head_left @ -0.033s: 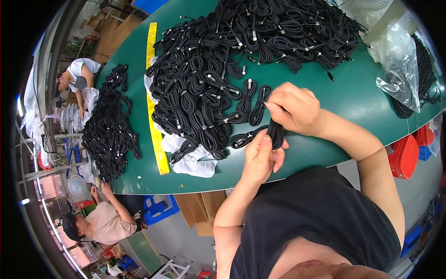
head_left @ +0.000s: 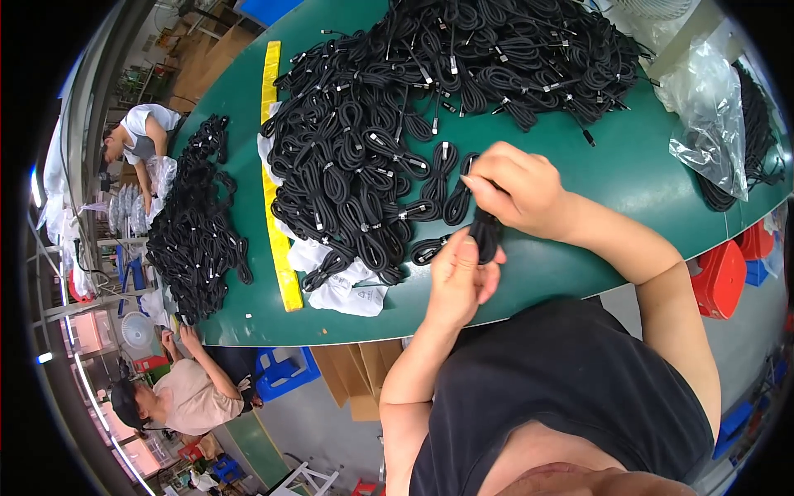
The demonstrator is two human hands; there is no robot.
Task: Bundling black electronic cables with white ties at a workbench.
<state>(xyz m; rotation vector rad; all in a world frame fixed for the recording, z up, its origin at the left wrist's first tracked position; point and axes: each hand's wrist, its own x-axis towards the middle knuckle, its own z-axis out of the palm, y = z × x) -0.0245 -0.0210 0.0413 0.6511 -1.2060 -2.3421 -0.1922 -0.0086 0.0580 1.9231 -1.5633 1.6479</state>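
Looks like coil bundling: left hand (head_left: pixel 456 279) clamped on black cable coil (head_left: pixel 485 235) near side of big cable pile (head_left: pixel 529 58), right hand (head_left: pixel 514 188) curled, can't tell if gripping; next move likely needs steady left hold.

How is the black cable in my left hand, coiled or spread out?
Coiled: the black cable shows as bunched loops in your left hand. Whether it's tied, I cannot tell.
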